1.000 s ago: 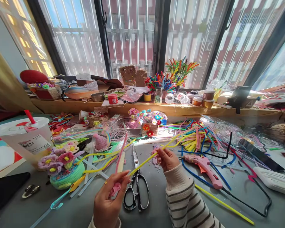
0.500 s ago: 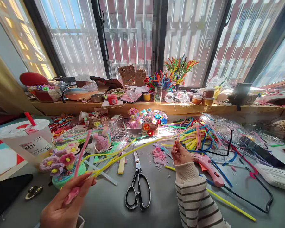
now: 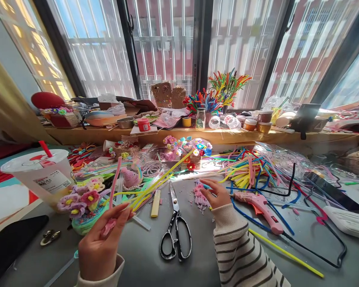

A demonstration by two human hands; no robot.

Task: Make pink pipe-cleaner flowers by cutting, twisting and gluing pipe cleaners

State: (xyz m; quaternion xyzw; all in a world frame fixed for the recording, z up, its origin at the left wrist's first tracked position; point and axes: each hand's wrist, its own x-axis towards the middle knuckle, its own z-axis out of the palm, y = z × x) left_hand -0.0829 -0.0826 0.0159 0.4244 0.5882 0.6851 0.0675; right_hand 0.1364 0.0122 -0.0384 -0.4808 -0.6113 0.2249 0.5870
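Observation:
Yellow pipe cleaners [image 3: 164,175] fan up and to the right from the pinched fingers of my left hand [image 3: 107,235]. A pink pipe cleaner [image 3: 115,181] also rises from that hand, with a pink curled piece in the palm. My right hand [image 3: 214,194] has its thumb and fingers apart above a pink fluffy pile [image 3: 201,195], and nothing shows between them. Black-handled scissors [image 3: 176,227] lie between my hands, points away from me. A pink glue gun [image 3: 261,207] rests to the right of my right hand.
At left stand a lidded drink cup [image 3: 48,175] and a bunch of fuzzy flowers [image 3: 80,197]. Colourful pipe cleaners [image 3: 247,169] pile up at the back right. A phone [image 3: 335,191] lies at right. Jars and craft items line the windowsill [image 3: 167,137].
My right hand has moved left and its fingers have opened, off the long yellow pipe cleaner. That strand now angles upward from my left hand, which has shifted right.

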